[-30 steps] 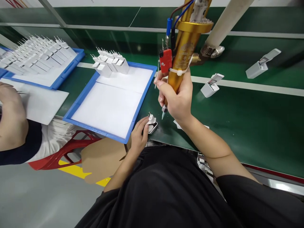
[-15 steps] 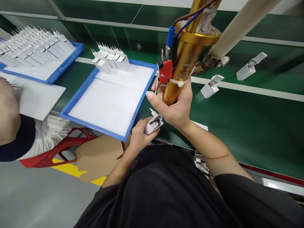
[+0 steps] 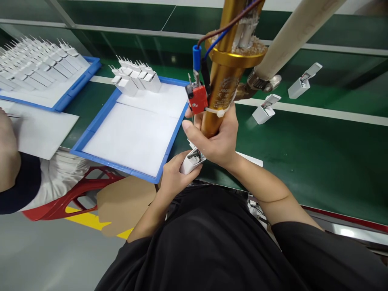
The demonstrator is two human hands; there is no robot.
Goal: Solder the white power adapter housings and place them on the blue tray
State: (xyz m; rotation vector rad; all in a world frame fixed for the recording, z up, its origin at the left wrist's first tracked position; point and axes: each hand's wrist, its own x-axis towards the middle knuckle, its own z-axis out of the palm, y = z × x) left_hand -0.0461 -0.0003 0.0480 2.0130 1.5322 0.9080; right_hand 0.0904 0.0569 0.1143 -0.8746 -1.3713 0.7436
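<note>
My left hand (image 3: pixel 172 176) grips a small white charger case (image 3: pixel 190 163) near the table's front edge. The case is tilted, its top is open, and some inner parts show. My right hand (image 3: pixel 222 146) is wrapped round the lower barrel of a gold glue gun (image 3: pixel 223 87) that reaches down from above. A red microswitch (image 3: pixel 199 99) with blue and brown wires is strapped to the barrel, and my right thumb lies below it. The gun's tip is hidden behind my right hand, just over the open case, so contact cannot be made out.
A blue tray (image 3: pixel 115 165) holds several white cases at its back. Another full blue tray (image 3: pixel 65 101) stands left, by a person's arm (image 3: pixel 7 149). Two open cases (image 3: pixel 263 114) (image 3: pixel 298 88) stand right on the green table (image 3: pixel 318 161). A pale pipe (image 3: pixel 298 36) slants behind the gun.
The gun and my right hand have come slightly left and down, closer over the open case. My left hand still holds the case. The view has shifted slightly.
</note>
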